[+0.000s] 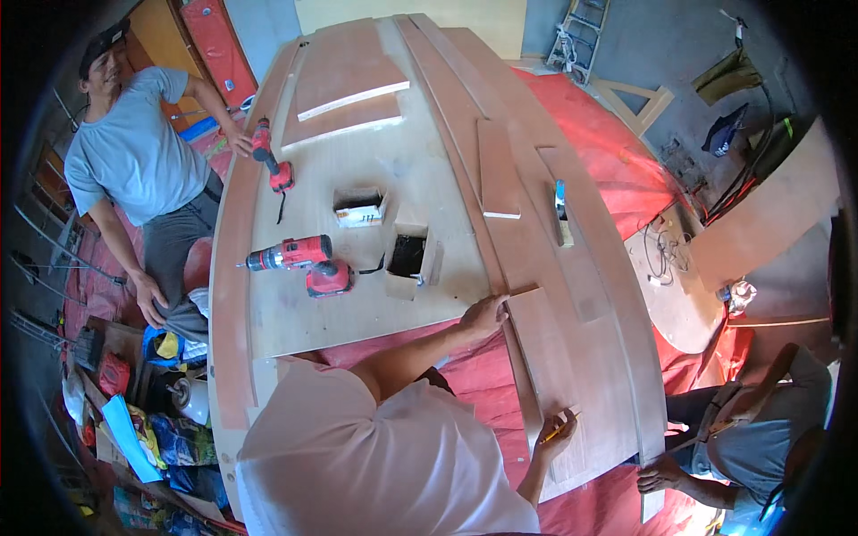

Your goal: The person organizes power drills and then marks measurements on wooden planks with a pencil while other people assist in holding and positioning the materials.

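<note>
My left hand (485, 316) is closed on the far left corner of a thin brown wooden board (545, 348), which lies on the large panelled worktop. Lower right, my right hand (556, 435) grips a yellow pencil (561, 429) over a small flat wooden piece (569, 454). Whether the pencil tip touches the wood is hard to make out. Beyond my left hand lies a narrow brown strip (497, 170). A brush with a blue handle (560, 200) rests to the right of it.
Two red cordless drills (329, 279) (281, 175) and two small open boxes (359, 214) (407, 259) are on the worktop. A person (138, 143) stands at left, a hand near the edge. Another person's hand (661, 473) holds the right edge. Red sheeting (617, 170) covers the floor.
</note>
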### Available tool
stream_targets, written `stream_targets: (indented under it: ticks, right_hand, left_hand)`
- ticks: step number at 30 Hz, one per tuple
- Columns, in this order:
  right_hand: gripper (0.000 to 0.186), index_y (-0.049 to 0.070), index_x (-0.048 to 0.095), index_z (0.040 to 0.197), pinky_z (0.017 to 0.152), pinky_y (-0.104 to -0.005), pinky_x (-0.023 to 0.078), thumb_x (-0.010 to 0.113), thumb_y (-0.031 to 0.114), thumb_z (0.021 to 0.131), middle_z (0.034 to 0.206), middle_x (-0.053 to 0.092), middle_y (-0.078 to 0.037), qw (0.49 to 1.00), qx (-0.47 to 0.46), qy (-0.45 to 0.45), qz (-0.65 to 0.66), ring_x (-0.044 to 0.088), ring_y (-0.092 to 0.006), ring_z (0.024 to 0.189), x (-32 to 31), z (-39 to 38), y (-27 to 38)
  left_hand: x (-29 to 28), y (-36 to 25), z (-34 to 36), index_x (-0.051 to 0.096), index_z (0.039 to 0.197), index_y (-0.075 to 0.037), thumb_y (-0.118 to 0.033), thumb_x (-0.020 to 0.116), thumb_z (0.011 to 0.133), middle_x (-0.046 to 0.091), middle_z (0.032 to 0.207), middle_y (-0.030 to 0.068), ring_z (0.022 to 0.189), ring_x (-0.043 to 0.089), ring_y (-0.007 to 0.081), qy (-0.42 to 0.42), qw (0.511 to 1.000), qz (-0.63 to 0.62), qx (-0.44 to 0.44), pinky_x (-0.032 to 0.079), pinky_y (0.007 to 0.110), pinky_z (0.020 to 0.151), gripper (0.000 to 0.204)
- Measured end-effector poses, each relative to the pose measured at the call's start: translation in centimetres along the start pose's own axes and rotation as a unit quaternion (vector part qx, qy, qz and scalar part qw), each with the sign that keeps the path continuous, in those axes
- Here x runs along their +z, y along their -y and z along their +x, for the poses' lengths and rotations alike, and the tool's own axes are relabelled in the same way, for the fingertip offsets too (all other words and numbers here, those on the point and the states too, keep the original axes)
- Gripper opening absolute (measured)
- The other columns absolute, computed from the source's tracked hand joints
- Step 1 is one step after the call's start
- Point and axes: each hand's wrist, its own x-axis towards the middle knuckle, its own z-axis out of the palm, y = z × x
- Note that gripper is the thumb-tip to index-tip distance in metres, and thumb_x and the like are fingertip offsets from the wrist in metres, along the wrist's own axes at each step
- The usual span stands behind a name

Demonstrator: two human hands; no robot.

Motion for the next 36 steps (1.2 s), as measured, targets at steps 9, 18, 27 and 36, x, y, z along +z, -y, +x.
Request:
stream_targets:
  ticks: [9,18,27,36]
  right_hand:
    - [0.022,0.004,0.051,0.106,0.059,-0.0169,0.040,0.052,0.003,0.084,0.078,0.046,-0.003,0.997,-0.055,0.033,-0.053,0.046,-0.0099,0.069,0.5,0.2,-0.2]
    - [0.031,0.002,0.048,0.115,0.075,-0.0238,0.049,0.053,-0.002,0.084,0.096,0.057,-0.011,0.965,0.133,-0.031,0.225,0.056,-0.0157,0.080,-0.1,-0.1,0.3]
    - [0.019,0.006,0.054,0.107,0.052,-0.0192,0.040,0.051,0.015,0.091,0.073,0.052,0.000,0.990,-0.027,-0.026,-0.135,0.050,-0.0093,0.060,0.7,-0.4,0.9]
    - [0.026,0.002,0.050,0.107,0.068,-0.0275,0.050,0.060,0.004,0.083,0.109,0.058,-0.010,0.951,-0.106,-0.048,-0.287,0.061,-0.0161,0.082,0.4,0.0,0.8]
  left_hand:
    - [-0.3,-0.2,0.0,0.046,0.115,-0.002,-0.020,0.061,0.080,0.055,0.110,0.0173,0.104,0.055,0.0317,-0.026,0.999,0.021,-0.006,0.045,0.040,0.088,0.043]
    - [1.4,-0.3,0.4,0.051,0.099,-0.008,-0.020,0.058,0.080,0.060,0.092,0.0182,0.090,0.058,0.0367,-0.073,0.997,-0.027,-0.020,0.046,0.047,0.077,0.024]
    - [-1.3,-0.5,2.0,0.053,0.105,0.001,-0.018,0.066,0.080,0.062,0.092,0.0159,0.081,0.063,0.0239,-0.003,0.999,-0.011,0.038,0.051,0.035,0.073,0.034]
    - [-1.7,-1.8,4.7,0.058,0.105,0.008,-0.027,0.061,0.080,0.058,0.109,0.0246,0.104,0.054,0.0346,0.053,0.989,0.099,0.095,0.042,0.039,0.092,0.044]
